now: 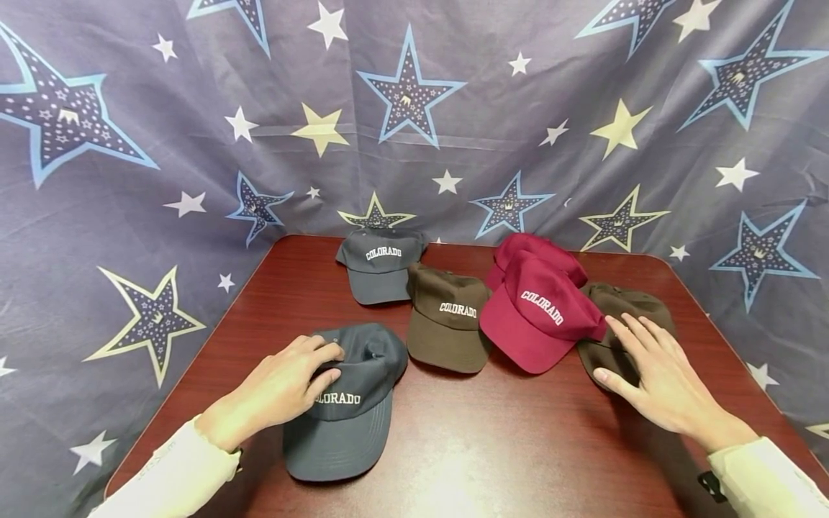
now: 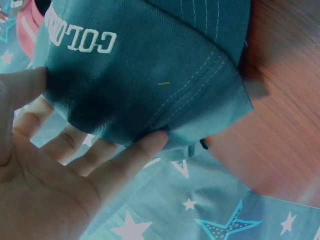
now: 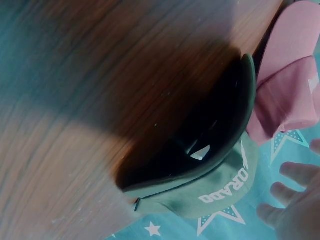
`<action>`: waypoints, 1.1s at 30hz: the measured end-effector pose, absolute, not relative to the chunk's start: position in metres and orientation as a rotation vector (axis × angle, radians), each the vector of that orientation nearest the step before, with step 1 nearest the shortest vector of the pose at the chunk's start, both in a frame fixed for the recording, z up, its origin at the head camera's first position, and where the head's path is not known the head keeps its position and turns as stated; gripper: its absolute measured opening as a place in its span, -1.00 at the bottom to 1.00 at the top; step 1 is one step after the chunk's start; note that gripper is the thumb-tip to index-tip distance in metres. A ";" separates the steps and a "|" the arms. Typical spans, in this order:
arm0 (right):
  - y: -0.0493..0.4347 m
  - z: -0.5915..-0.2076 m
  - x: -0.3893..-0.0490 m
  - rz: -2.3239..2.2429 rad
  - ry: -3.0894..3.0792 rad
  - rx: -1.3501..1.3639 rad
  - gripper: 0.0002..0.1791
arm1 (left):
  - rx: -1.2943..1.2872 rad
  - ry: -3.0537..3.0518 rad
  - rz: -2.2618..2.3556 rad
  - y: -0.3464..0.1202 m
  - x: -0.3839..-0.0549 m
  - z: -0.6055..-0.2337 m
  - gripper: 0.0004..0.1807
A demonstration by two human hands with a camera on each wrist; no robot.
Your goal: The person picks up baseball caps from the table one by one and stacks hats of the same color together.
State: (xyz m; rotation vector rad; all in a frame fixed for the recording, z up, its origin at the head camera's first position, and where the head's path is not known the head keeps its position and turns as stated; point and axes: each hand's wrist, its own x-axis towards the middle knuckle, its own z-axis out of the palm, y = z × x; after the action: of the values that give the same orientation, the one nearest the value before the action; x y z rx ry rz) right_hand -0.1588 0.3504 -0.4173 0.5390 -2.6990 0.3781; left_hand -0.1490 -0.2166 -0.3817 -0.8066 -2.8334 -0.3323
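My left hand (image 1: 281, 381) grips the crown of a dark blue-grey cap (image 1: 343, 446) marked COLORADO, its brim facing me. Up close in the left wrist view, that cap (image 2: 125, 75) has some of the left hand's fingertips hidden behind its edge. On the right, my right hand (image 1: 660, 374), fingers extended and spread, hovers over or touches a brown cap (image 1: 631, 298); contact cannot be told from the head view. In the right wrist view, fingers (image 3: 295, 175) show apart from the brown cap (image 3: 220, 185), whose brim tilts up.
Behind stand another blue-grey cap (image 1: 378, 280), a brown cap (image 1: 447, 338) and two overlapping maroon caps (image 1: 537, 302), (image 1: 550, 248). All are on a reddish wooden table (image 1: 479, 439). A star-patterned cloth (image 1: 414, 165) hangs around its back and sides.
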 end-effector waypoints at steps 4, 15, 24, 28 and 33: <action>0.349 -0.418 -0.159 0.376 -2.702 0.542 -0.02 | -0.842 -2.830 -0.350 -0.216 -0.151 -0.383 -0.81; 0.346 -0.421 -0.159 0.382 -2.699 0.551 -0.03 | -0.870 -2.807 -0.368 -0.214 -0.152 -0.385 -0.80; 0.344 -0.421 -0.159 0.384 -2.689 0.556 -0.04 | -0.797 -2.856 -0.375 -0.212 -0.148 -0.386 -0.71; 0.343 -0.421 -0.159 0.386 -2.680 0.562 -0.04 | -0.759 -2.877 -0.362 -0.210 -0.148 -0.385 -0.66; 0.343 -0.421 -0.159 0.392 -2.676 0.566 -0.04 | -0.714 -2.875 -0.330 -0.208 -0.154 -0.383 -0.57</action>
State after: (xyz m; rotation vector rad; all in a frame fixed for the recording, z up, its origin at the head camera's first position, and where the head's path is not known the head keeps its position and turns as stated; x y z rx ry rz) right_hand -0.1587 0.3425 -0.4211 0.5662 -2.6762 0.3923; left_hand -0.1535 -0.2084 -0.3826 -0.7138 -2.8747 -0.3300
